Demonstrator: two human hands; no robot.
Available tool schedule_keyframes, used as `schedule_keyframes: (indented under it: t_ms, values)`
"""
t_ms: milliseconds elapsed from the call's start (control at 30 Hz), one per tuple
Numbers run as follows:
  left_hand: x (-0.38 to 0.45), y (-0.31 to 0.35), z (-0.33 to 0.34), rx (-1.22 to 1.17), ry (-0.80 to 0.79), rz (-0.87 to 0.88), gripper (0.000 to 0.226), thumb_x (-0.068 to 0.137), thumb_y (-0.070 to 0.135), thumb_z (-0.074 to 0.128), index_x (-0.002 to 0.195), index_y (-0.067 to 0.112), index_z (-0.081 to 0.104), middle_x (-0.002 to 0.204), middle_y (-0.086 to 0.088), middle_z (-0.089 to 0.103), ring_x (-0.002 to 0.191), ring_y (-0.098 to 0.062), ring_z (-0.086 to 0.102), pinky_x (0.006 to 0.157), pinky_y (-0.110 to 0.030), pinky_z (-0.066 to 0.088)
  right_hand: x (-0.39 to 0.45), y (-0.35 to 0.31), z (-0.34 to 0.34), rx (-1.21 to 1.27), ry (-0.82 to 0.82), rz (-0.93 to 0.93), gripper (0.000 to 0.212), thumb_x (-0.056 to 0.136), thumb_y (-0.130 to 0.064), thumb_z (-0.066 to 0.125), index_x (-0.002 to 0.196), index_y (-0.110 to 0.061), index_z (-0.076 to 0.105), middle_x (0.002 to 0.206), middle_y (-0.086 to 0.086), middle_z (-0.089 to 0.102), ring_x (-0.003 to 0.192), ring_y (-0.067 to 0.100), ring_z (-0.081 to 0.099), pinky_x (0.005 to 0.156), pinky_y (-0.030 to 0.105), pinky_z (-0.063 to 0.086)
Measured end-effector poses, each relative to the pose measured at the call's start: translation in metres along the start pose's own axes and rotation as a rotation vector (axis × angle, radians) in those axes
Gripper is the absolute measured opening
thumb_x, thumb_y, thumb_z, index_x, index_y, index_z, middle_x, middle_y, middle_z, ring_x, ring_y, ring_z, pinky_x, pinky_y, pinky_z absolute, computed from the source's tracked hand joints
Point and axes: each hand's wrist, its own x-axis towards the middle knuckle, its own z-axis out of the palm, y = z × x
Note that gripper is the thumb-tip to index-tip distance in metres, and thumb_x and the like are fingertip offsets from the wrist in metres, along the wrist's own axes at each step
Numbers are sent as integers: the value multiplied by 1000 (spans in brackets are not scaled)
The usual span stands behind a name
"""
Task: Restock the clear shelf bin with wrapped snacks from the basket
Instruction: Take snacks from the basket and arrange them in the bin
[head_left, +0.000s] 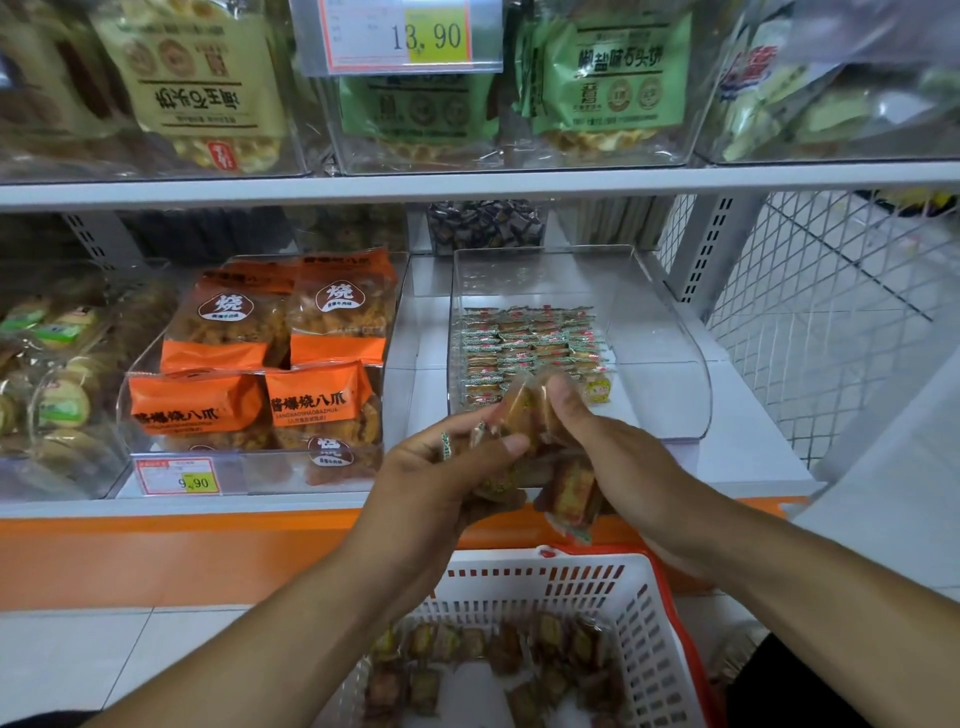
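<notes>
Nearest the camera, low in the view: white perforated basket (641, 613) with a red rim, holding a loose layer of small wrapped snacks (519, 660) in clear film, brown with green and yellow print. Both forearms reach over the basket toward the shelf. Left hand (447, 467) has its fingers curled around a bunch of the same wrapped snacks, thumb pressed across the top of the bunch. Right hand (608, 447) grips more of them, fingers closed; one packet (574, 491) hangs below this hand, over the orange shelf edge (208, 525). The two hands meet just in front of the clear shelf bin (670, 364), at its front lip. Bin is open-topped with a curved front wall; its left half already carries a neat block of wrapped snacks (524, 348) in rows, right half shows bare floor. One yellow-labelled piece (597, 388) sits at the block's right front corner. Left neighbouring bin holds orange snack bags (270, 358), with a price tag (179, 477) reading 9.90 on its front. Upper shelf: green and beige bagged biscuits, price tag (400, 36) 13.90. Wire mesh panel (821, 312) stands to the right of the shelving.
</notes>
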Motion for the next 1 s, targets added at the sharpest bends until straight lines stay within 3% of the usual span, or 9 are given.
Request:
schedule_keyframes:
  t_ms: [100, 233, 433, 500, 600, 700, 800, 900, 1000]
  values:
    - [-1, -1, 1, 100, 29, 29, 45, 66, 20, 93, 109, 23, 79, 103, -16, 78, 91, -28, 76, 73, -35, 61, 1, 2, 6, 91, -18, 26, 49, 75, -88, 42, 92, -55, 75, 97, -19, 77, 94, 1, 73, 88, 28, 53]
    - [-2, 5, -2, 207, -9, 2, 47, 62, 34, 95, 104, 21, 80, 99, -14, 78, 84, -25, 73, 69, -33, 60, 1, -2, 6, 236, 4, -2, 42, 77, -69, 65, 105, -40, 76, 104, -4, 78, 98, 13, 75, 85, 31, 60]
    - [-2, 6, -8, 306, -8, -71, 39, 62, 40, 90, 97, 22, 80, 95, -14, 77, 73, -24, 64, 65, -28, 56, 3, -9, 1, 220, -50, 92, 62, 63, -54, 84, 116, -23, 71, 110, 6, 77, 101, 22, 74, 93, 40, 57]
    - [-2, 6, -9, 319, 8, -76, 39, 62, 39, 90, 96, 22, 81, 95, -15, 76, 71, -22, 64, 64, -29, 56, 4, -11, -1, 203, -77, 120, 66, 62, -51, 85, 118, -20, 69, 105, 7, 77, 100, 24, 74, 94, 42, 57]
    - [-3, 5, -12, 304, 13, -99, 34, 67, 38, 88, 94, 18, 80, 92, -15, 75, 68, -19, 62, 62, -28, 55, 5, -13, -2, 261, -145, 148, 63, 63, -43, 87, 116, -13, 69, 94, 7, 76, 88, 20, 73, 82, 38, 55]
    - [-3, 7, -13, 232, 13, -158, 29, 70, 38, 85, 89, 18, 78, 92, -8, 76, 70, -11, 68, 59, -26, 54, 5, -15, -5, 336, -224, 170, 54, 66, -35, 86, 113, -11, 73, 104, 14, 74, 93, 23, 68, 79, 34, 55]
    - [0, 9, -15, 123, 75, -203, 35, 63, 39, 83, 92, 18, 81, 89, -4, 77, 67, -5, 69, 55, -25, 54, 5, -19, -15, 506, -293, 157, 46, 77, -7, 81, 122, -3, 68, 114, 24, 70, 101, 29, 67, 83, 36, 59]
    - [3, 12, -20, 41, 138, -207, 30, 65, 35, 83, 92, 20, 83, 88, -2, 78, 65, -6, 70, 54, -26, 54, 8, -21, -26, 604, -245, 117, 54, 73, 11, 69, 126, 0, 61, 111, 23, 72, 100, 32, 73, 88, 36, 61]
    - [4, 12, -24, 44, 165, -202, 39, 64, 35, 85, 97, 16, 82, 90, -3, 78, 66, -7, 71, 55, -26, 54, 12, -21, -27, 514, -132, 45, 54, 71, 1, 74, 124, -1, 61, 105, 17, 74, 88, 23, 74, 73, 27, 63]
